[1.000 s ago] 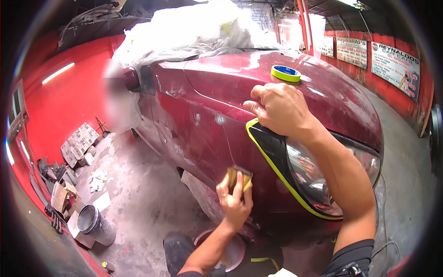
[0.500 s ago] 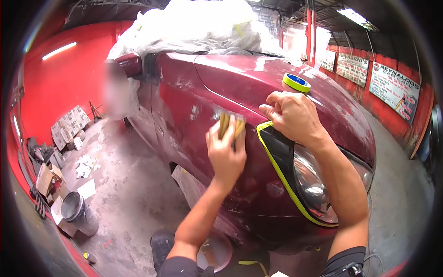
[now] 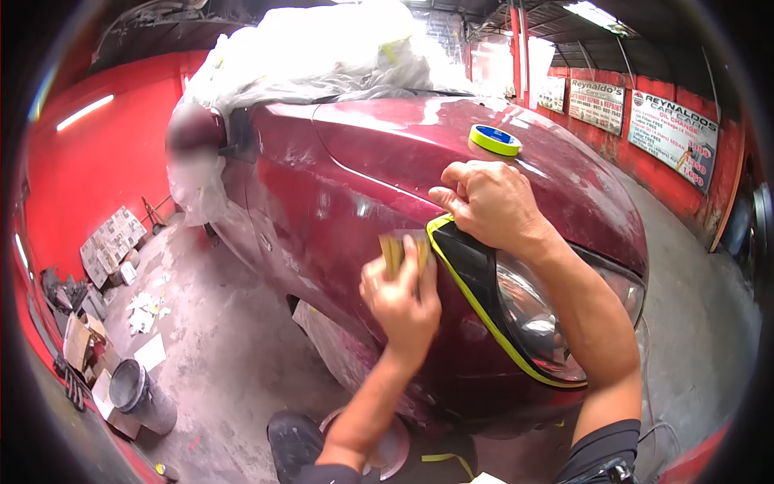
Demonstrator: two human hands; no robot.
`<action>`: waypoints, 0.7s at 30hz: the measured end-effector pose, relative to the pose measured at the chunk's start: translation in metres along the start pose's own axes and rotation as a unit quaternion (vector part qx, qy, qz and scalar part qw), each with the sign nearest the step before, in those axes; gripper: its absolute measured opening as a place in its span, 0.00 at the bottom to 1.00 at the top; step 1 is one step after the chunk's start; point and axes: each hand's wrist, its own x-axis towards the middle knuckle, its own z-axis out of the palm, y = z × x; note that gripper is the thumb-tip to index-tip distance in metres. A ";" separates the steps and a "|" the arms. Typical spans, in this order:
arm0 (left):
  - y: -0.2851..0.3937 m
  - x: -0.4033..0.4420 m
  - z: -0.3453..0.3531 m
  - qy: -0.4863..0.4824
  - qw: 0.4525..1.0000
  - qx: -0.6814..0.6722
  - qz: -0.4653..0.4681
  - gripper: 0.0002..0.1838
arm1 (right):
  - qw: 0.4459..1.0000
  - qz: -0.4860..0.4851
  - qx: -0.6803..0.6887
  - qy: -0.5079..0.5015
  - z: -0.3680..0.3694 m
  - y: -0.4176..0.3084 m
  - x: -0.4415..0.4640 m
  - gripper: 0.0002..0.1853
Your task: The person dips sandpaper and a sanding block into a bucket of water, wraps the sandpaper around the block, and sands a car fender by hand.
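Observation:
My left hand [image 3: 401, 305] is closed on a folded piece of yellow sandpaper [image 3: 395, 254], pressed against the dark red car fender [image 3: 322, 218] just left of the headlight. My right hand [image 3: 496, 202] rests on the front edge of the hood [image 3: 387, 137], its fingers curled and its thumb pointing left; I see nothing held in it. Below that hand is the headlight [image 3: 528, 310], its black surround edged with yellow-green masking tape [image 3: 476, 310]. A roll of masking tape [image 3: 494, 141] lies on the hood just beyond my right hand. Pale, dull patches mark the paint.
Plastic sheeting [image 3: 322, 56] covers the windshield and roof. On the floor to the left stand a dark bucket [image 3: 145, 395] and cardboard boxes [image 3: 81, 343], with scattered paper [image 3: 145, 310]. Red walls with signs [image 3: 673, 137] line the right side. A round container [image 3: 391, 452] sits below the bumper.
My left hand has moved the sandpaper downward along the fender, closer to the headlight's taped edge. My right hand stays on the hood. The whole view has shifted slightly.

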 end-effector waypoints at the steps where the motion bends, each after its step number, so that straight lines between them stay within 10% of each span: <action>1: 0.010 -0.012 -0.013 -0.011 0.999 -0.033 -0.009 0.21 | 1.000 0.003 0.009 0.002 -0.001 0.000 0.000 0.17; 21: 0.006 -0.028 -0.012 -0.025 0.999 0.023 -0.003 0.20 | 1.000 -0.007 0.022 0.001 -0.001 0.001 -0.002 0.17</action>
